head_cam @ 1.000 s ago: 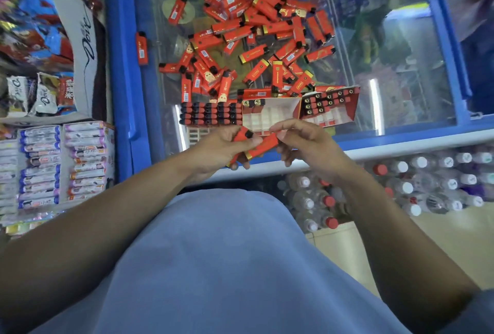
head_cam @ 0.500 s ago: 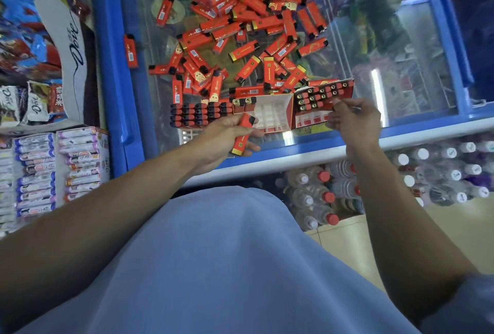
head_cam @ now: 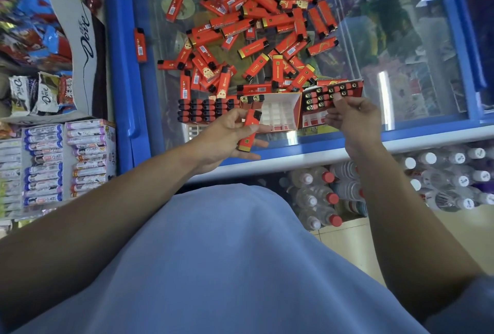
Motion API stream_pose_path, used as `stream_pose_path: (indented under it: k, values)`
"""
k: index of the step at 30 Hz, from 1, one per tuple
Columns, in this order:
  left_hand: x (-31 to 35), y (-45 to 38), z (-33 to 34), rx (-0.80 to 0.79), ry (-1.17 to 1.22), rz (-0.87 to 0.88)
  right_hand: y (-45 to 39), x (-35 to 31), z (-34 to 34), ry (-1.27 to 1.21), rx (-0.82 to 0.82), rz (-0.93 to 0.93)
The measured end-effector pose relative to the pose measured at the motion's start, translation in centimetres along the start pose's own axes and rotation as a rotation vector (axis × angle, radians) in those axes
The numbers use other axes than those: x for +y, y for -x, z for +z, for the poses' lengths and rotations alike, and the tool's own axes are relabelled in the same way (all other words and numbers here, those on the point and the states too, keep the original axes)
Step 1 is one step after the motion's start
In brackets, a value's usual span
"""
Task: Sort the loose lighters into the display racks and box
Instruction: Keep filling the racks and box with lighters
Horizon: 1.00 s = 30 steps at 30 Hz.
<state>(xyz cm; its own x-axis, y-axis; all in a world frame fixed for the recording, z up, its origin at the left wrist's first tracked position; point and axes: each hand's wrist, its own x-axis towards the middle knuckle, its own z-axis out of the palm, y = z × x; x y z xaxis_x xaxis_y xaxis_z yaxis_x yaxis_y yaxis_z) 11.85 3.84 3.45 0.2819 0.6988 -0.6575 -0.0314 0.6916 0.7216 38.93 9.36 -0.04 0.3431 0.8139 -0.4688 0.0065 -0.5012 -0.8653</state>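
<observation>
From the head view, our left hand [head_cam: 227,133] pinches one red lighter [head_cam: 250,130] upright just before the half-empty white-slotted box [head_cam: 278,114], likely ready for slotting. Our right hand [head_cam: 352,117] presses fingertips on the right rack [head_cam: 331,97]; we cannot tell whether it grasps a lighter. The loose lighters [head_cam: 256,26], glossy plastic slabs with black caps, lie heaped on the glass tabletop [head_cam: 401,53].

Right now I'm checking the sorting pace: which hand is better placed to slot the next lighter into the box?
Left. The left hand already holds a lighter beside the open box; the right hand carries none.
</observation>
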Motion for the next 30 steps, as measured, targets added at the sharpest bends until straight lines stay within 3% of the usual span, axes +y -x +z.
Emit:
stream_pose_path:
  k: [9, 15, 20, 22, 26, 30]
  values:
    - [-0.4, 0.2, -0.1, 0.010, -0.009, 0.020, -0.2, 0.4, -0.7, -0.045, 0.015, 0.037]
    - [-0.2, 0.4, -0.2, 0.020, -0.014, 0.031, -0.9, 0.4, -0.5, 0.050, 0.077, 0.022]
    - [-0.3, 0.5, -0.3, 0.030, -0.015, 0.035, 0.9, -0.5, 0.4, 0.244, 0.228, -0.195]
    - [-0.4, 0.6, -0.4, 0.035, -0.024, 0.037, 2.9, -1.0, 1.6, 0.301, 0.037, -0.287]
    - [-0.6, 0.6, -0.3, 0.040, -0.039, 0.044, 6.7, -1.3, 4.9, 0.449, -0.528, -0.336]
    - [-0.7, 0.6, -0.1, 0.021, -0.040, 0.047, 8.1, -0.6, 7.0, 0.491, -0.633, -0.390]
